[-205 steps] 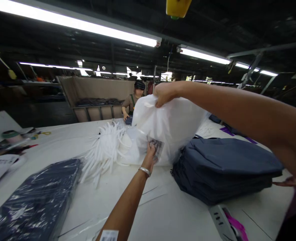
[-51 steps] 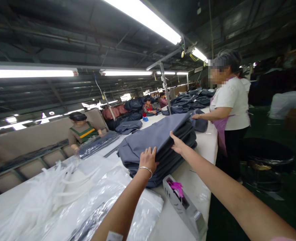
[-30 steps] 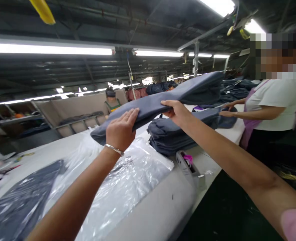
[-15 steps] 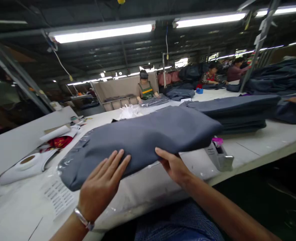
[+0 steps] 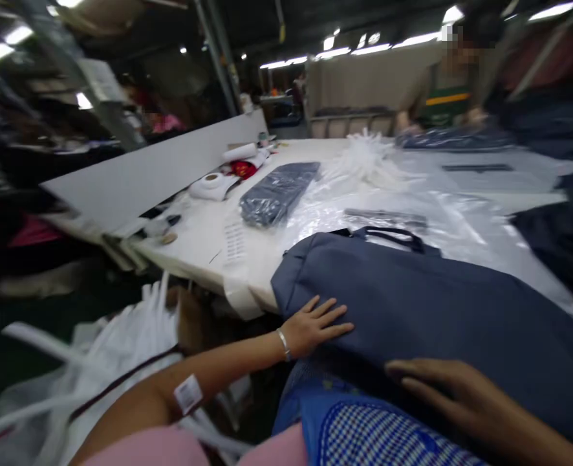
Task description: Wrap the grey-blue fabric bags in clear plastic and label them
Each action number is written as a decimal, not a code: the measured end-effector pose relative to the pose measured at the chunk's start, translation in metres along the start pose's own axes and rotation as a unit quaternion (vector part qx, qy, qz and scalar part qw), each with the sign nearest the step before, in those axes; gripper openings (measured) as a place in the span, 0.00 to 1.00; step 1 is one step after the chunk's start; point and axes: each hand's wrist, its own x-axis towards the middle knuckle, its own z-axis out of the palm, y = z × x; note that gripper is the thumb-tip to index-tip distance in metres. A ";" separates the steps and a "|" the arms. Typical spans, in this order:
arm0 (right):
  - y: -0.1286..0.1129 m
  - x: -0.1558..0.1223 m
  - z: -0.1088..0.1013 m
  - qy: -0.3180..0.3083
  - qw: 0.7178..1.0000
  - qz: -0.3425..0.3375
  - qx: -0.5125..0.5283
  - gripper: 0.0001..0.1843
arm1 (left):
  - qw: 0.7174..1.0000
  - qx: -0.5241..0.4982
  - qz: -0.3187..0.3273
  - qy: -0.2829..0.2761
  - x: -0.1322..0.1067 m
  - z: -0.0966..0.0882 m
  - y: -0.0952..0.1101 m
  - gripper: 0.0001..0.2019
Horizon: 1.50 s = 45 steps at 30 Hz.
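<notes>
A dark blue-grey fabric bag (image 5: 412,285) lies flat along the table's near edge, its black carry handle (image 5: 396,237) sticking up at the far side. Flat on the bag's left end rests my left hand (image 5: 318,327), fingers spread, a silver bracelet at the wrist. My right hand (image 5: 449,385) is over the near side of the bag, fingers stretched out and a little blurred; whether it presses on the fabric I cannot tell.
Beyond the bag lie clear plastic bags (image 5: 315,213), a plastic-wrapped dark piece (image 5: 281,191), white strips (image 5: 367,155) and a label sheet (image 5: 234,243). White strips fill a heap (image 5: 136,336) at lower left. A co-worker (image 5: 446,90) stands across the table (image 5: 204,226).
My view has swung left. A dark bag with a handle now lies under my hands; the wrapped dark piece lies farther back on the table. My left hand's fingers are more spread.
</notes>
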 end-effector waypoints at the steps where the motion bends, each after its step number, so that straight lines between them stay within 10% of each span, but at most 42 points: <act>1: -0.003 0.018 -0.017 0.025 0.998 -0.038 -0.039 0.17 | 1.000 -0.012 0.003 -0.011 0.001 -0.005 -0.001 0.34; 5: 0.003 0.120 -0.049 0.118 0.966 -0.183 -0.142 0.20 | 0.997 -0.051 -0.014 -0.060 0.003 -0.018 -0.004 0.38; 9: 0.032 0.185 -0.029 0.199 0.941 -0.218 -0.163 0.18 | 0.977 -0.205 -0.028 -0.056 0.008 -0.037 -0.004 0.37; 14: 0.054 0.186 0.004 0.213 0.945 -0.241 -0.063 0.20 | 0.884 -0.448 -0.126 0.050 0.039 -0.076 -0.044 0.22; 17: 0.051 0.179 0.014 0.211 0.932 -0.280 -0.091 0.23 | 0.896 -0.393 -0.164 0.121 0.083 -0.084 -0.081 0.18; 23: 0.054 0.165 0.014 0.247 0.901 -0.335 -0.121 0.22 | 0.936 -0.270 -0.156 0.165 0.146 -0.025 -0.106 0.13; 29: 0.048 0.201 -0.039 0.436 0.887 -0.137 -0.068 0.17 | 0.935 -0.249 -0.146 0.203 0.137 0.024 -0.097 0.15; 33: 0.044 0.238 -0.057 0.365 0.918 0.076 -0.133 0.33 | 0.934 -0.254 -0.135 0.211 0.136 0.019 -0.108 0.12; 37: 0.046 0.245 -0.048 0.344 0.917 0.069 -0.190 0.33 | 0.943 -0.193 -0.154 0.224 0.138 -0.010 -0.136 0.15; 45: 0.054 0.238 -0.043 0.380 0.907 0.007 -0.180 0.28 | 0.996 0.030 -0.066 -0.056 0.193 -0.036 -0.208 0.44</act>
